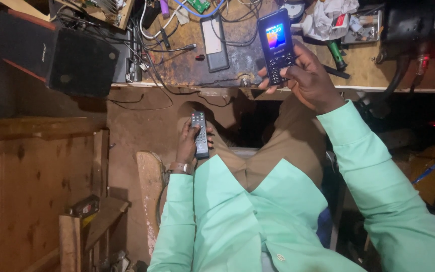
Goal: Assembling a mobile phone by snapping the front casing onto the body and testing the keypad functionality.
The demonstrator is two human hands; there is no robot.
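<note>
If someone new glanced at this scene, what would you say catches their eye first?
Probably the lit screen of the small keypad phone, held up by the right hand at the edge of the cluttered workbench. Next comes the dark remote control, gripped by the left hand low over the person's lap. A black speaker box sits at the bench's left end.

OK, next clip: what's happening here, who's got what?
A seated person in a mint-green shirt holds two devices. The right hand grips a dark keypad phone with its screen lit, held up over the edge of a cluttered workbench. The left hand, with a wristwatch, holds a grey remote control low by the knee. A second phone lies flat on the bench among cables.
</note>
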